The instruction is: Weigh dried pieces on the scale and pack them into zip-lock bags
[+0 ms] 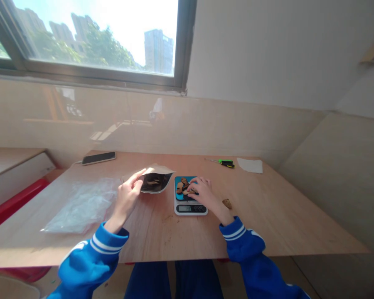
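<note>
My left hand grips the left edge of a foil-lined pouch. The pouch's mouth gapes toward me, showing a dark inside with something pale brown in it. Just to its right stands a white kitchen scale with a blue top and a small display; its digits are too small to read. Brown, dark-edged dried slices, which look like mushroom, are heaped on the scale. The curled fingers of my right hand close on some of these slices, partly hiding the heap.
A loose brown piece lies right of the scale. Clear plastic bags and a phone are on the left. Farther back lie screwdrivers and white paper. Crumbs dot the wooden table near its front edge.
</note>
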Demonstrator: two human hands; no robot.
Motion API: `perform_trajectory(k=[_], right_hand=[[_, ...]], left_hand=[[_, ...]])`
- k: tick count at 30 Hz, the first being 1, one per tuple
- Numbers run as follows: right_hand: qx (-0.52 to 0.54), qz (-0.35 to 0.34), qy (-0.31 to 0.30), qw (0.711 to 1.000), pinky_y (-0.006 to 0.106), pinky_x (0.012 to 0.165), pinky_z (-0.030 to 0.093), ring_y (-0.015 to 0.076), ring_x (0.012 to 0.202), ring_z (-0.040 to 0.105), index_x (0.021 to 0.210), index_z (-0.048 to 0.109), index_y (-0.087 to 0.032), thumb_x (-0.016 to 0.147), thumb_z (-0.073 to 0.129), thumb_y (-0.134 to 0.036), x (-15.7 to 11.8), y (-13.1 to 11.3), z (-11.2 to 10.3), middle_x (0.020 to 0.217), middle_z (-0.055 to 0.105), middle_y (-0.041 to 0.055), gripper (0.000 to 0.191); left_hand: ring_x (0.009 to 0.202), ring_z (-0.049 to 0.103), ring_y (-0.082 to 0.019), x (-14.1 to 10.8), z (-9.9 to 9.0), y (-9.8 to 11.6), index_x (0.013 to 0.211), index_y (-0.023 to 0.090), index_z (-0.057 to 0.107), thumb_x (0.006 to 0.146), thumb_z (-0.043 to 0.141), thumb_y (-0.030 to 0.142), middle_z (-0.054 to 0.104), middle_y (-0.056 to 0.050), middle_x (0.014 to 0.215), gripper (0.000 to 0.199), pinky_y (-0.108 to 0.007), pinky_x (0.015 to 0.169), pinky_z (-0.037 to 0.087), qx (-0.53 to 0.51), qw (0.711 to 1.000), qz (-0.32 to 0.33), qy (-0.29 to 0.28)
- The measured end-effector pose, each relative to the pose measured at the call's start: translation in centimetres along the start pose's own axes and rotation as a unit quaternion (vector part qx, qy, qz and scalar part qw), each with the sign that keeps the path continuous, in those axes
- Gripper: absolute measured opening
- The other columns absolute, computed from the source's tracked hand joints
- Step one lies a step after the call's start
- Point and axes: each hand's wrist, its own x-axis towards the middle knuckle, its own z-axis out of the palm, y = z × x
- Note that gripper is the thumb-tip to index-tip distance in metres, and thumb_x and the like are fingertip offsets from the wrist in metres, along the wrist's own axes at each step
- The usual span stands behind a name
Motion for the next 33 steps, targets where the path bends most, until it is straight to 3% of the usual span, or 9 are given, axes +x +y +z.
perform_trajectory(k=[3, 7, 10, 12, 15, 19, 23, 29, 33], right_hand=[[0.045, 0.015, 0.05, 0.998, 0.04, 0.087, 0.035, 0.0248, 0.105, 0.057, 0.088, 0.072, -0.026, 0.086, 0.065, -0.033, -1.4, 1.5, -1.9, 0.106, 0.067, 0.0046, 0.01], [-0.004, 0.2, 0.117, 0.973, 0.045, 0.087, 0.037, 0.0309, 0.103, 0.06, 0.088, 0.073, -0.024, 0.083, 0.064, -0.034, -4.0, 6.9, -3.9, 0.1, 0.07, 0.0074, 0.014], [-0.017, 0.292, 0.094, 0.952, 0.049, 0.086, 0.04, 0.0335, 0.101, 0.062, 0.083, 0.074, -0.021, 0.08, 0.064, -0.031, -5.7, 10.3, -3.8, 0.098, 0.071, 0.0102, 0.014], [-0.001, 0.291, 0.087, 0.953, 0.049, 0.087, 0.042, 0.033, 0.103, 0.061, 0.087, 0.073, -0.022, 0.081, 0.061, -0.033, -6.9, 11.2, -3.1, 0.103, 0.071, 0.0106, 0.018], [0.077, 0.217, 0.091, 0.969, 0.047, 0.092, 0.044, 0.0298, 0.107, 0.06, 0.1, 0.07, -0.022, 0.078, 0.062, -0.039, -9.2, 11.2, -1.6, 0.109, 0.068, 0.0105, 0.029], [0.19, 0.164, 0.06, 0.966, 0.039, 0.081, 0.051, 0.0243, 0.09, 0.064, 0.092, 0.07, -0.018, 0.075, 0.063, -0.036, -11.1, 10.6, -0.9, 0.098, 0.067, 0.0105, 0.025], [0.208, 0.17, 0.088, 0.959, 0.033, 0.068, 0.052, 0.0193, 0.076, 0.063, 0.09, 0.071, -0.019, 0.079, 0.061, -0.035, -7.4, 9.6, -1.8, 0.094, 0.065, 0.0087, 0.022], [0.212, 0.131, 0.093, 0.964, 0.036, 0.081, 0.052, 0.0221, 0.087, 0.064, 0.099, 0.071, -0.017, 0.08, 0.063, -0.028, 3.2, 6.5, -0.1, 0.101, 0.069, 0.0109, 0.024], [0.237, 0.109, 0.089, 0.961, 0.039, 0.092, 0.049, 0.0245, 0.105, 0.063, 0.109, 0.07, -0.021, 0.086, 0.057, -0.034, 2.7, 6.2, 0.5, 0.112, 0.069, 0.0101, 0.029]], left_hand=[[0.113, 0.062, -0.023, -0.1, -0.1, 0.0, 0.122, 0.022, 0.065, 0.083, 0.045, 0.032, 0.067, -0.002, 0.124, 0.044, -0.039, 0.103, 0.046, -0.02, 1.0, -0.016, -0.018], [0.116, 0.06, -0.024, 0.1, -0.2, -0.1, 0.12, 0.022, 0.066, 0.082, 0.045, 0.034, 0.067, -0.002, 0.123, 0.045, -0.039, 0.103, 0.046, -0.021, 1.0, -0.01, -0.01], [0.112, 0.063, -0.025, 0.2, -0.2, -0.1, 0.12, 0.023, 0.066, 0.082, 0.045, 0.036, 0.07, -0.002, 0.118, 0.046, -0.039, 0.098, 0.049, -0.006, 1.0, -0.021, -0.003], [0.108, 0.065, -0.025, 0.3, -0.3, -0.1, 0.119, 0.023, 0.067, 0.082, 0.045, 0.036, 0.072, -0.002, 0.115, 0.046, -0.039, 0.095, 0.051, -0.003, 1.0, -0.013, -0.001], [0.104, 0.066, -0.024, 0.3, -0.4, -0.2, 0.117, 0.023, 0.068, 0.082, 0.045, 0.035, 0.074, -0.002, 0.108, 0.044, -0.039, 0.092, 0.053, 0.0, 1.0, 0.013, 0.007], [0.102, 0.067, -0.024, 0.5, -0.5, -0.3, 0.116, 0.021, 0.068, 0.082, 0.045, 0.035, 0.074, -0.003, 0.106, 0.043, -0.039, 0.09, 0.054, -0.001, 1.0, 0.025, 0.011], [0.103, 0.066, -0.025, 0.6, -0.4, -0.3, 0.119, 0.022, 0.067, 0.083, 0.045, 0.037, 0.072, -0.004, 0.114, 0.044, -0.04, 0.093, 0.052, -0.006, 1.0, 0.009, 0.002], [0.109, 0.064, -0.025, 0.5, -0.3, -0.4, 0.121, 0.024, 0.066, 0.082, 0.046, 0.037, 0.069, -0.003, 0.121, 0.045, -0.041, 0.102, 0.045, -0.017, 1.0, -0.016, -0.013], [0.111, 0.063, -0.025, 1.2, -0.5, -0.2, 0.119, 0.023, 0.066, 0.081, 0.048, 0.038, 0.068, -0.004, 0.121, 0.045, -0.04, 0.103, 0.044, -0.027, 0.999, -0.016, -0.017]])
